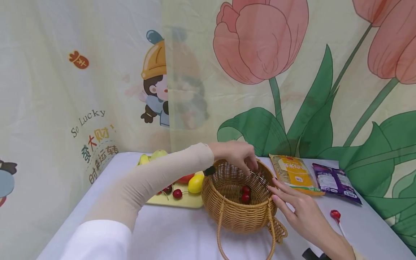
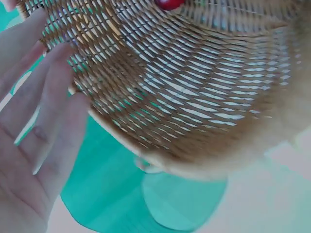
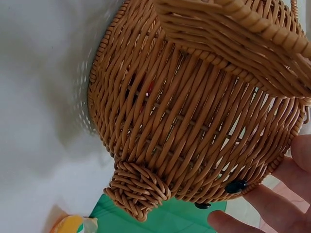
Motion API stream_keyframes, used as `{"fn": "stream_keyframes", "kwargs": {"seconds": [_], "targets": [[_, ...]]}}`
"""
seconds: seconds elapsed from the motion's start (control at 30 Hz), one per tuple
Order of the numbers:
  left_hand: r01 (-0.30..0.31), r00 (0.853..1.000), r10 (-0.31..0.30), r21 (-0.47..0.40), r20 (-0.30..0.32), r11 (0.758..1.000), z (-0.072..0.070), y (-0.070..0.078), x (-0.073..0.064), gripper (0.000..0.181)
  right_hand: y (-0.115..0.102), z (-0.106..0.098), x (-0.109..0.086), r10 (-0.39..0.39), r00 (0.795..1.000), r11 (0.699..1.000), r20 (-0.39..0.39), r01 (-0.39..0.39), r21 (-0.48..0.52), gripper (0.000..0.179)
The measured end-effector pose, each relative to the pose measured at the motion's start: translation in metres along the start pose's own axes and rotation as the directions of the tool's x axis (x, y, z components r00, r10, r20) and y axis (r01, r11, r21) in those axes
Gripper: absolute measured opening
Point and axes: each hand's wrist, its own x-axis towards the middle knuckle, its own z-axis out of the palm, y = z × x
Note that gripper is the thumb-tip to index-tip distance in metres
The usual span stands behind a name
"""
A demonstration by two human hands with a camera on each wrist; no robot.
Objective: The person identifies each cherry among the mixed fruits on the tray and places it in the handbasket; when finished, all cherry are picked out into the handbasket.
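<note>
A brown wicker basket (image 1: 240,218) stands on the table, its handle hanging down at the front. Two shiny red cherries (image 1: 246,198) lie inside it; part of one red cherry (image 2: 169,4) appears at the top of the left wrist view. My left hand (image 1: 235,155) is over the basket's mouth by the far rim, fingers bent downward loosely, nothing in them. In the left wrist view its fingers (image 2: 63,77) are spread beside the rim. My right hand (image 1: 300,207) touches the basket's right rim with nearly straight fingers.
Left of the basket is a yellow tray (image 1: 191,203) with a lemon (image 1: 195,184), a cherry (image 1: 177,194) and other fruit, partly behind my left arm. An orange food bag (image 1: 292,171), a purple packet (image 1: 336,180) and a red lollipop (image 1: 335,215) lie to the right.
</note>
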Motion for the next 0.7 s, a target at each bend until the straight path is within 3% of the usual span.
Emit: {"fn": "stream_keyframes", "kwargs": {"seconds": [0.17, 0.27, 0.47, 0.7], "targets": [[-0.028, 0.989, 0.026, -0.014, -0.142, 1.0, 0.0, -0.011, -0.03, 0.033, 0.0, 0.0, 0.0, 0.005, 1.0, 1.0, 0.005, -0.005, 0.004, 0.034], [-0.035, 0.977, 0.012, -0.106, -0.213, 0.994, 0.003, -0.02, -0.051, 0.033, 0.0, 0.0, 0.0, 0.014, 1.0, 1.0, 0.009, -0.014, 0.007, 0.035], [0.059, 0.948, -0.137, -0.267, -0.286, 0.962, 0.01, -0.041, -0.104, 0.036, -0.001, -0.001, 0.0, 0.034, 0.999, 0.999, 0.027, -0.035, 0.01, 0.036], [0.223, 0.878, -0.327, -0.305, -0.35, 0.926, 0.031, -0.065, -0.179, 0.039, -0.002, -0.002, 0.0, 0.045, 0.998, 0.999, 0.043, -0.046, 0.014, 0.037]]}}
